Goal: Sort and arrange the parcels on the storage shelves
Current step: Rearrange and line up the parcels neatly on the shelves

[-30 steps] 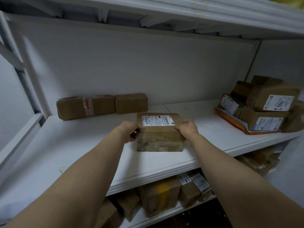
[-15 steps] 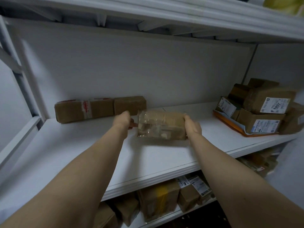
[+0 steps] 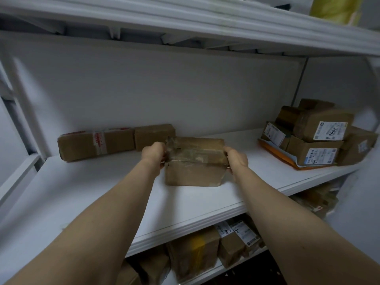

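Note:
A brown taped cardboard parcel (image 3: 194,161) rests on the white middle shelf (image 3: 102,192), a plain face toward me and its label out of sight. My left hand (image 3: 153,154) grips its left end and my right hand (image 3: 236,159) grips its right end. Behind it, against the back wall, a long parcel with red tape (image 3: 95,144) and a smaller plain parcel (image 3: 154,134) stand side by side. The held parcel sits just right of and in front of the smaller one.
A pile of labelled parcels (image 3: 320,136) on an orange envelope (image 3: 273,155) fills the shelf's right end. More parcels (image 3: 197,249) lie on the lower shelf. An upper shelf (image 3: 185,19) hangs overhead. Bare shelf surface spreads at the left front.
Both hands carried the parcel from the shelf's front toward the back and turned it over, so its label no longer shows. It now rests near the small parcel.

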Demonstrator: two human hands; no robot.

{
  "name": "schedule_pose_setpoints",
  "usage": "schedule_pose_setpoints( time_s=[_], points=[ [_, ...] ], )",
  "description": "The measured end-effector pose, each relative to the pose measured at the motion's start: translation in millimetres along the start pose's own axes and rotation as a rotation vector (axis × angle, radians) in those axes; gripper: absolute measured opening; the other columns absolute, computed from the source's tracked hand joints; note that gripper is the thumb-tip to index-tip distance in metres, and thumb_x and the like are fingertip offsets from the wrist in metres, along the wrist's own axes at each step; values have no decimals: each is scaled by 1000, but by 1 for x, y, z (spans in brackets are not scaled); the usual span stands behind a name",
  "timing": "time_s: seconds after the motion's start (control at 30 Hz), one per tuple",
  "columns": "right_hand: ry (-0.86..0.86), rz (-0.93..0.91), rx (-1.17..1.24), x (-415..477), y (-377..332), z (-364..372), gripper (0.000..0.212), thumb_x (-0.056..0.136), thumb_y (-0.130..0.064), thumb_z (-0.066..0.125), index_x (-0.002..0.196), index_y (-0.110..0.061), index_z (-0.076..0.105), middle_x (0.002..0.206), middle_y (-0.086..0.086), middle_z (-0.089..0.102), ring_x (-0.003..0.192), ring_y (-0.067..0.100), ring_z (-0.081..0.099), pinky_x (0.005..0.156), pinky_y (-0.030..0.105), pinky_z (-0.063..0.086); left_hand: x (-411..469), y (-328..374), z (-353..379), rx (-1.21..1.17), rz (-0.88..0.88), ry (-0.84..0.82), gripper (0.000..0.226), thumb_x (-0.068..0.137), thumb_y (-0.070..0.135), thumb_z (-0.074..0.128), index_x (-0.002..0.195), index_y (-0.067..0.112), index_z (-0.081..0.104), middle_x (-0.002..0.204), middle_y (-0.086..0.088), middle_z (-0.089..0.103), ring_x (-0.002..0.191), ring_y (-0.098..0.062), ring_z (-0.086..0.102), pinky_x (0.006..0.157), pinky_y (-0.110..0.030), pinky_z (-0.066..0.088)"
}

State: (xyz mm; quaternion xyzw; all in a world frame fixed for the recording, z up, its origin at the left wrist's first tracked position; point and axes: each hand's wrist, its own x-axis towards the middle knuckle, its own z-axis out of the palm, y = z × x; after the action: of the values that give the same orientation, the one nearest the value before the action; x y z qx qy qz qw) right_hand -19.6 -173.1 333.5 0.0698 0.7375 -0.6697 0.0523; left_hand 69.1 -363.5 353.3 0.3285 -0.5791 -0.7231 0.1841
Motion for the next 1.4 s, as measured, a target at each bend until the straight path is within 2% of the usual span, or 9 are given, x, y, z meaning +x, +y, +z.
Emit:
schedule_pose_setpoints(
  time_s=[0.13, 0.6, 0.7, 0.8, 0.87, 1.07, 1.13, 1.3, 1.4],
  points=[
    [36, -16, 21, 0, 3, -11, 18, 83, -26, 60, 72, -15, 53, 89, 11, 60, 91, 27, 56, 89, 43, 50, -2, 0, 13, 24, 21, -5, 14, 82, 0, 42, 71, 8, 46, 65, -7, 45, 58, -17, 45, 71, -33, 45],
    [29, -35, 219, 2, 4, -67, 8, 82, -19, 64, 77, -16, 60, 85, 8, 61, 74, 18, 54, 69, 32, 47, -21, -12, 65, 114, 50, -46, 21, 78, -10, 39, 65, 4, 47, 64, -11, 44, 58, -22, 40, 69, -33, 38],
    [-9, -47, 205, 3, 7, -81, 1, 83, -15, 57, 83, -15, 58, 87, 8, 58, 79, 20, 54, 70, 34, 49, -22, -19, 81, 142, 90, -65, 26, 84, -7, 39, 92, 2, 61, 79, -13, 56, 69, -25, 51, 72, -34, 43],
    [-64, -54, 105, 6, 16, -93, 14, 73, 0, 48, 83, -9, 54, 82, 10, 53, 77, 23, 51, 76, 39, 46, -22, -31, 97, 205, 113, -51, 46, 87, -5, 41, 132, 0, 51, 126, -22, 57, 116, -39, 55, 98, -46, 44],
    [-120, -44, 53, 6, 23, -99, 37, 71, 5, 45, 104, -6, 56, 87, 11, 56, 79, 21, 53, 77, 38, 47, -23, -38, 103, 243, 103, -31, 52, 86, -4, 44, 138, 1, 45, 134, -23, 51, 123, -39, 50, 103, -48, 40],
    [-284, -45, -91, 16, 34, -113, 102, 75, 14, 58, 154, -24, 4, 155, 10, 21, 135, 33, 33, 94, 34, 38, -30, -48, 108, 295, -6, 27, 39, 89, 1, 50, 128, -7, 49, 122, -25, 56, 111, -38, 56, 84, -42, 50],
    [-323, -64, -100, 20, 37, -112, 110, 76, 16, 59, 154, -27, -6, 158, 9, 15, 139, 33, 26, 98, 36, 37, -29, -54, 106, 271, -61, 20, 40, 86, 1, 53, 126, -4, 51, 123, -22, 56, 112, -37, 55, 80, -40, 46],
    [-407, -40, -78, 36, 42, -109, 116, 74, 20, 60, 154, -30, -8, 151, 7, 27, 124, 29, 39, 96, 38, 43, -24, -65, 105, 294, -129, -40, 31, 89, -2, 44, 117, -1, 55, 73, -8, 44, 68, -20, 43, 73, -33, 43],
    [-425, -31, -120, 52, 47, -107, 117, 66, 20, 65, 154, -28, 3, 146, 7, 36, 127, 31, 38, 103, 43, 42, -11, -64, 110, 351, -119, -31, 16, 83, -6, 42, 92, 0, 54, 68, -9, 42, 58, -20, 39, 56, -27, 38]
  ],
)
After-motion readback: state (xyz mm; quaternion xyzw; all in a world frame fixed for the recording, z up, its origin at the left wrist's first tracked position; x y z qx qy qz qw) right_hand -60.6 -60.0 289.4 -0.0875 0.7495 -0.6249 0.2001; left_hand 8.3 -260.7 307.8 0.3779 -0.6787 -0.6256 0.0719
